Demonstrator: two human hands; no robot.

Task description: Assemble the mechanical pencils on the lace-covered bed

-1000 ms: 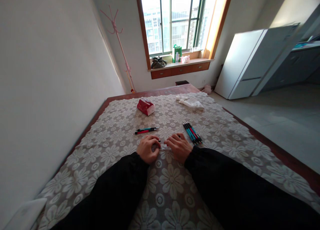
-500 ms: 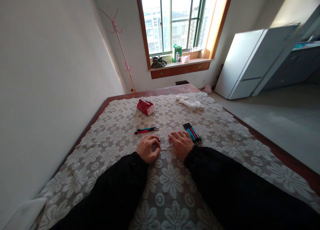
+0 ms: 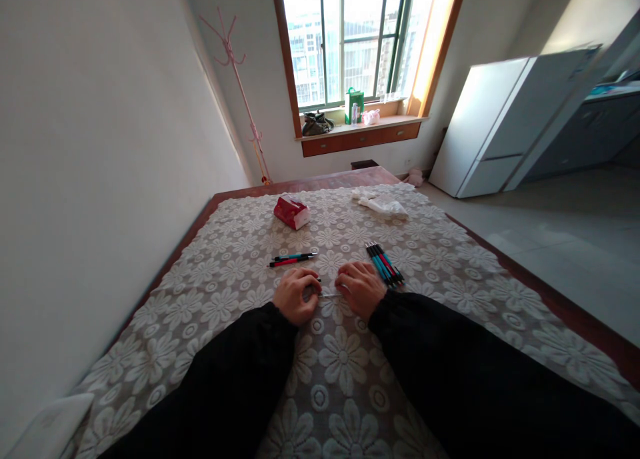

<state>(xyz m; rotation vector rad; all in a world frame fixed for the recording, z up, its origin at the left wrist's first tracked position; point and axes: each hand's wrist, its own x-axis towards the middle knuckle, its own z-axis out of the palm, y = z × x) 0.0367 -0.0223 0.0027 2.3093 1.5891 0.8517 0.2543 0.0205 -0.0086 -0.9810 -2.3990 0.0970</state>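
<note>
A: Left end, on the worktop [image 3: 330,180]?
B: One wine-red surface, spread with a grey cloth with white woven flowers [image 3: 344,359]. Towards the far edge, one soft red packet with a pale end [image 3: 291,212].
A: Nearer, same side?
B: Two slim pens, lying side by side: one red and black [image 3: 289,263], one teal and black [image 3: 299,256]. Both just beyond the left hand.
A: Left hand [image 3: 297,296]?
B: One, black-cuffed, resting low. Fingers curled, thumb close to the forefinger, small dark tip showing there. Full hold: hidden, cannot tell.
A: Between the hands?
B: One thin, straight, whitish strip [image 3: 329,295], running crosswise from one to the other. Material: too small to tell.
A: Right hand [image 3: 360,288]?
B: One, black-cuffed, knuckles up, fingers bent downward over the strip's end. Grip underneath: cannot tell.
A: Right end?
B: One crumpled white, film-like piece [image 3: 384,206], far side. Nearer, one row of slim teal, red and black pens [image 3: 384,264], pale tips pointing away, just beside the right hand.
</note>
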